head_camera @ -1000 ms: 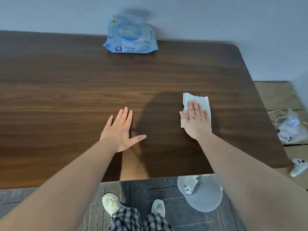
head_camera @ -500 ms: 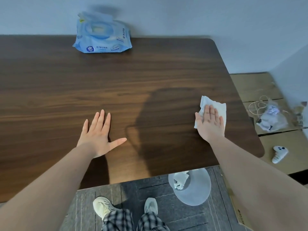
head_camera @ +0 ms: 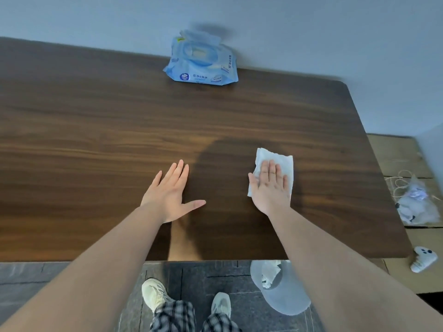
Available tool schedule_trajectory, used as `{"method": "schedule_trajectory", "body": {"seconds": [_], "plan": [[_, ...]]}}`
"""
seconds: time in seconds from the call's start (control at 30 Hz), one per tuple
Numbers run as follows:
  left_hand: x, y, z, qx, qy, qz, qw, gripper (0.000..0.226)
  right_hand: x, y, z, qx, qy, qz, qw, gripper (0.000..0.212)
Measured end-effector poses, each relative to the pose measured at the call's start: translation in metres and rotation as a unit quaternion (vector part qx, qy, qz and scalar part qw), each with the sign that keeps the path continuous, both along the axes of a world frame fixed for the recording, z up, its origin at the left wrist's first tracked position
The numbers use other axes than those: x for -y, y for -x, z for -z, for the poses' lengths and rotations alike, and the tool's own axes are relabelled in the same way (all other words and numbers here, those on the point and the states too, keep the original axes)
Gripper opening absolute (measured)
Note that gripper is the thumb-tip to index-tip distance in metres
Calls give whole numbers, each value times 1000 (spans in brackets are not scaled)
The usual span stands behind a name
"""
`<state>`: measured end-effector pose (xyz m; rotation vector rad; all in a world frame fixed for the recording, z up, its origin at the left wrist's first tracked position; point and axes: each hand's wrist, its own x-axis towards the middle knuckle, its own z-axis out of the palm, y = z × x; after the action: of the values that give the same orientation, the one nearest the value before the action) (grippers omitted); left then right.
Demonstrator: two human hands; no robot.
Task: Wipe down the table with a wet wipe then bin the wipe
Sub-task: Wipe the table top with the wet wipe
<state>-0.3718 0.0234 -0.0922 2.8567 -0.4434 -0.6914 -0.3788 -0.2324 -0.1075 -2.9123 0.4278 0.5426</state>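
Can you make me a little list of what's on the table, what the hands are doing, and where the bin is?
table: dark wood
right hand: flat, pressing the wet wipe onto the table
left hand: flat on bare wood, holding nothing
wipes pack: blue, at the far edge by the wall, flap open
bin: on the floor under the near edge, a crumpled wipe inside

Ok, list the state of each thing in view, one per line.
Wipe pack: lid flipped open, by the wall.
Wet wipe: spread flat on the table, under the right hand.
Left hand: flat on the table, empty.
Bin: on the floor, holding a crumpled wipe.
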Motion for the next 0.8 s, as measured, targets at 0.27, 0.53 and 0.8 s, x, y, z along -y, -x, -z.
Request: {"method": "schedule_trajectory", "body": {"seconds": [0.27,0.53,0.8], "plan": [[-172,27,-10,21,-68,-161,984,116,-226,-38,2,0,-54,-249,967,62],[-346,93,-6,-17,-143,-332,932,128,-424,-40,8,23,-73,-403,912,62],[-380,105,11,-27,-85,-374,923,127,-548,-41,8,33,-71,-498,864,63]]}}
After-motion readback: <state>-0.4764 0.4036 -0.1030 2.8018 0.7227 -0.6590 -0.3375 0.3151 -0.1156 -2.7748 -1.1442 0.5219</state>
